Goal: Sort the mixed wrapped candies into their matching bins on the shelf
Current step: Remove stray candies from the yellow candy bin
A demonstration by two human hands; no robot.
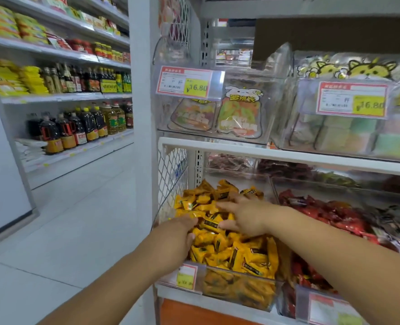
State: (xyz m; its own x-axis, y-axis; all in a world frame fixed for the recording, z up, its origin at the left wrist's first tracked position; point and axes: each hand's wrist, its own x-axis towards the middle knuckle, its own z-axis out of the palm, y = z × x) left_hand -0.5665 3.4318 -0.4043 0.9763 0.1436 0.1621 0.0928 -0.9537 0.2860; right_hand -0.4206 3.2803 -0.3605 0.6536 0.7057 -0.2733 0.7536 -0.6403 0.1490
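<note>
The yellow candies are heaped in the clear bin at the left end of the lower shelf (red candies are binned just beside). Of the 2 hands, the right hand is laid flat on the heap, fingers spread. The left hand is curled at the heap's edge, and its hold cannot be told.

I read "16.80" on the yellow patch of the red-bordered white price tag on the upper left clear plastic bin, and "16.80" again on the matching tag of the upper right clear plastic bin.
</note>
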